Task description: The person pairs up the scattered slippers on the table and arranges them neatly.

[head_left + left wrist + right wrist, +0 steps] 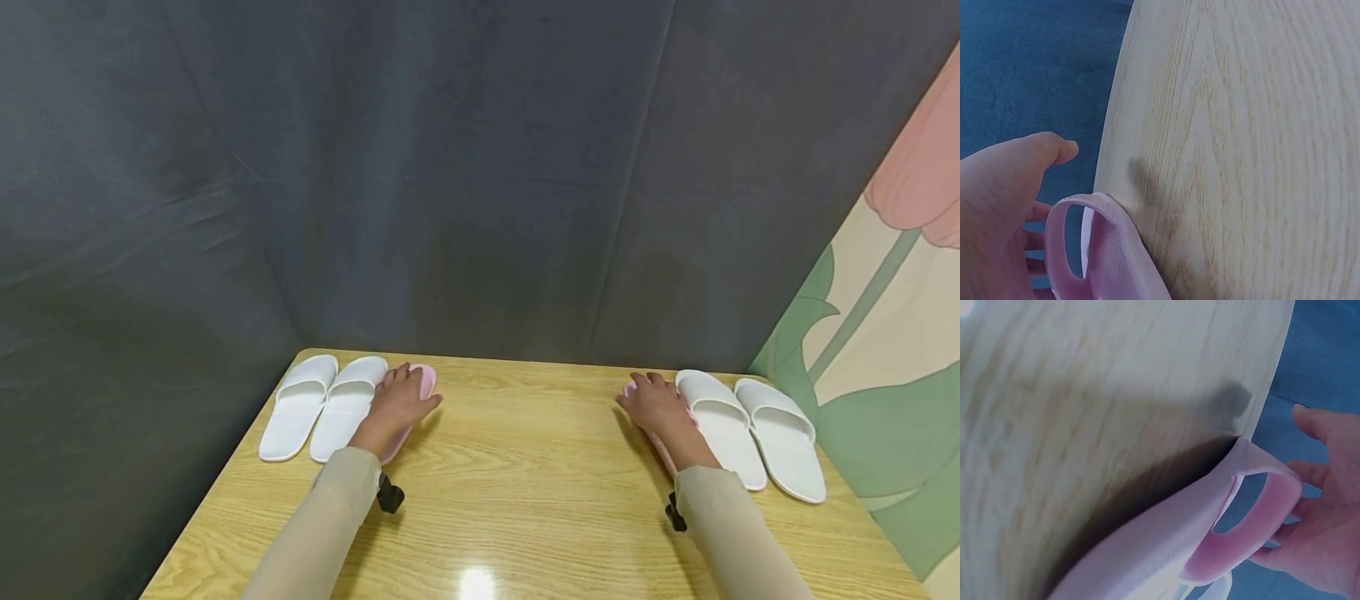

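On the left of the wooden table lies a pink slipper (427, 380), partly covered by my left hand (400, 402). In the left wrist view, the thumb stands apart from the slipper's strap (1060, 253), and the fingers extend behind it. My right hand (662, 410) is over another pink slipper (662, 452) on the right side. The right wrist view shows the thumb spread and the fingers beside the outer face of that slipper's strap (1266, 519). Neither hand curls round its slipper; whether the fingertips touch it is hard to tell.
Two white slippers (288, 425) lie side by side left of my left hand. Two more white slippers (727, 446) lie right of my right hand. A dark curtain (480, 208) hangs behind the table (517, 467), and a flower-patterned wall (892, 400) stands at the right.
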`<state>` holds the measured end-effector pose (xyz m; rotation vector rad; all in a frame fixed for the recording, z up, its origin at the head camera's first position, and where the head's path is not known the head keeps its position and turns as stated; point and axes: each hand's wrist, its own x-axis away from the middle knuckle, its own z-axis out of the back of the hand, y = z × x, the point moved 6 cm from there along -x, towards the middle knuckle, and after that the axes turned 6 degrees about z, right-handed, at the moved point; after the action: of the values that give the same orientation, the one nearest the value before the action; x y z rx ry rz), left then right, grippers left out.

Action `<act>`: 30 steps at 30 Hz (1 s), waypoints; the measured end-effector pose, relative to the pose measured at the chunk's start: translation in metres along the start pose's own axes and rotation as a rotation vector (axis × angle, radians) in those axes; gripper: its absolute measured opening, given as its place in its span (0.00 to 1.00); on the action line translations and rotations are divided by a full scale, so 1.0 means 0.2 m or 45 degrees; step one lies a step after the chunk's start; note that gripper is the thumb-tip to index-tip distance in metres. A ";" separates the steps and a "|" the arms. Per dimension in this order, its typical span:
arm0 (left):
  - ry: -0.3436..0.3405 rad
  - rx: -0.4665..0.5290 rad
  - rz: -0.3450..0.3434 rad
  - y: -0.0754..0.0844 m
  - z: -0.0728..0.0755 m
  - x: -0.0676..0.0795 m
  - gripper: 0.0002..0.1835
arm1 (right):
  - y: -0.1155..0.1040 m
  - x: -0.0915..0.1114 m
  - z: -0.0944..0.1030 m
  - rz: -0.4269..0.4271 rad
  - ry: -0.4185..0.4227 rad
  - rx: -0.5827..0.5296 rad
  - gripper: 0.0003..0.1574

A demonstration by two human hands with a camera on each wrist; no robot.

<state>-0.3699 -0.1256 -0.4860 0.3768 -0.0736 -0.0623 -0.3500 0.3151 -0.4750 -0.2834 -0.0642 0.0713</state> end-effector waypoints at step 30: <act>0.042 -0.027 0.094 -0.02 -0.02 -0.04 0.41 | 0.10 0.02 -0.01 0.031 0.061 -0.002 0.41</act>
<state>-0.3782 -0.1269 -0.4907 0.3534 -0.0541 0.0163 -0.3463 0.3334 -0.4824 -0.2875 -0.0135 0.0888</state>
